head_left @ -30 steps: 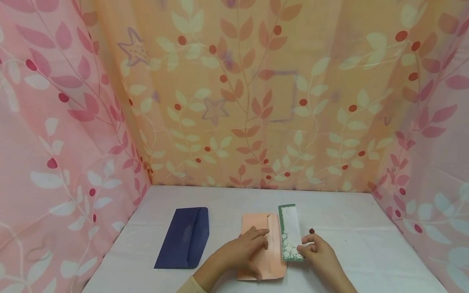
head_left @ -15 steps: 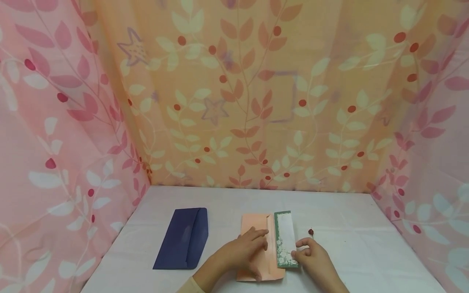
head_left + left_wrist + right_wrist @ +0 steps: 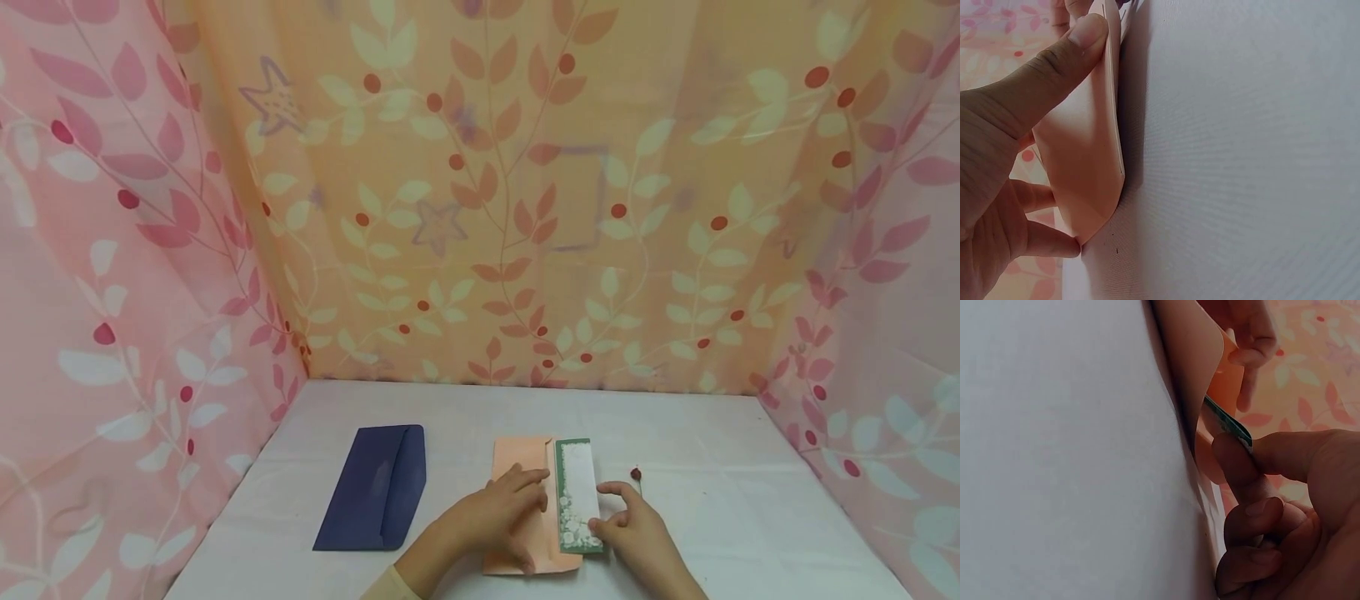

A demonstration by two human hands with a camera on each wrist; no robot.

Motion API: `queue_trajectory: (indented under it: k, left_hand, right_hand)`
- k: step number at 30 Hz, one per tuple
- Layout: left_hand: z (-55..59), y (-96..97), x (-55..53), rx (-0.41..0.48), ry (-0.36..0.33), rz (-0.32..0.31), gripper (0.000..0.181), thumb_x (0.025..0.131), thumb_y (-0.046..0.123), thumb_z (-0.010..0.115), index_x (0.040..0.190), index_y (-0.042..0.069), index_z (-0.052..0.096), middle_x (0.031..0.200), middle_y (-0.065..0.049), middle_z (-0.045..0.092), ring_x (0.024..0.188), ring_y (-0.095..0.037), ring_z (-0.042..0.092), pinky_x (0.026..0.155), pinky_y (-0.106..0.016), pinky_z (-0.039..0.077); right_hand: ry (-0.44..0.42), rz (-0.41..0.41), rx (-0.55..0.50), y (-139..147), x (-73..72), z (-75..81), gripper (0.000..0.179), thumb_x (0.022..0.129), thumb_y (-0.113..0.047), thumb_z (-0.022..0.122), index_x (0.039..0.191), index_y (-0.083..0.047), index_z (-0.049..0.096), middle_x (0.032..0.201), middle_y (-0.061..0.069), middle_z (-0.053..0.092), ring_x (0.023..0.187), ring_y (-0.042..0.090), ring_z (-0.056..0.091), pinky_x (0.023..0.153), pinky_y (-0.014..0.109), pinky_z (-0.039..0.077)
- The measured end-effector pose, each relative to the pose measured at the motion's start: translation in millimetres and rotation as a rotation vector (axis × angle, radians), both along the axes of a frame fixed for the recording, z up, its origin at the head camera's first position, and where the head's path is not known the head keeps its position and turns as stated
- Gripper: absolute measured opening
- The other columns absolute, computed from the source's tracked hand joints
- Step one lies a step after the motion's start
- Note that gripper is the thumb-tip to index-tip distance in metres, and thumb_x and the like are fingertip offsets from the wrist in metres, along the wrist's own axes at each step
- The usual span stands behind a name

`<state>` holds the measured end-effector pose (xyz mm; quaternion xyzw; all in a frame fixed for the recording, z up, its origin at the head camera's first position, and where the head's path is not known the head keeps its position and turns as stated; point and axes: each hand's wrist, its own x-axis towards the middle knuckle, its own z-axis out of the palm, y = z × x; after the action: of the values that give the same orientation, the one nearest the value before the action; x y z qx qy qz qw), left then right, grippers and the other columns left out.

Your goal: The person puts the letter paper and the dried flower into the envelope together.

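Pinching card (image 3: 576, 490), right hand (image 3: 634, 527), left hand (image 3: 495, 512) spread on peach envelope (image 3: 542, 537)

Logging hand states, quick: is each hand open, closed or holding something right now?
Left hand: open, spread over the peach envelope and touching it.
Right hand: closed, pinching the green-bordered floral card at its edge.

From my end I see a white-covered table (image 3: 720, 433). The peach envelope (image 3: 517, 452) rests on it. To the peach envelope's left, well apart, a navy envelope (image 3: 362, 492) lies with its flap (image 3: 409, 483) opened toward it; to its right I make out a small dark-red bud-like thing (image 3: 636, 473).
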<state>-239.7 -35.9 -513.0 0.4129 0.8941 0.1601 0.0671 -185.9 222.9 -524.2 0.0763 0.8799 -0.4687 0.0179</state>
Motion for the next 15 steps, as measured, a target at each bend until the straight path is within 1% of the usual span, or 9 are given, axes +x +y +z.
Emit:
queue_trajectory:
  k: [3,7,12,15]
  left_hand:
    - [0.7,0.7,-1.2,0.004,0.003,-0.003,0.066,0.068,0.064,0.084,0.118,0.035,0.052,0.167,0.011,0.026,0.154,-0.037,0.027,0.103,-0.068,0.045]
    - [0.4,-0.7,-2.1,0.000,0.004,0.016,0.066,0.066,0.065,0.085,0.116,0.036,0.052,0.167,0.012,0.027,0.154,-0.036,0.027,0.104,-0.068,0.044]
    - [-1.3,-3.1,-0.4,0.024,-0.019,0.012,0.066,0.065,0.063,0.087,0.114,0.035,0.052,0.167,0.012,0.028,0.154,-0.038,0.028,0.105,-0.068,0.043]
    - [-0.2,-2.6,0.9,0.037,-0.002,0.001,0.067,0.066,0.062,0.087,0.116,0.035,0.052,0.167,0.010,0.029,0.152,-0.041,0.030,0.104,-0.067,0.044]
  right_hand:
    - [0.002,0.000,0.005,-0.1,-1.6,1.0,0.059,0.082,-0.021,0.085,0.134,-0.014,0.058,0.062,0.002,0.063,0.055,0.016,0.052,0.050,0.028,0.039]
    - [0.009,0.025,0.004,-2.1,-5.7,0.7,0.058,0.083,-0.021,0.084,0.134,-0.015,0.058,0.061,0.001,0.063,0.055,0.015,0.052,0.051,0.027,0.039]
    - [-0.009,0.071,-0.001,-6.2,-7.5,-2.1,0.061,0.082,-0.020,0.084,0.135,-0.011,0.056,0.062,0.002,0.064,0.055,0.014,0.054,0.051,0.028,0.041]
    - [-0.012,0.106,0.017,-7.5,-8.4,-2.7,0.062,0.082,-0.020,0.083,0.135,-0.008,0.054,0.062,0.002,0.064,0.056,0.014,0.055,0.051,0.028,0.042]
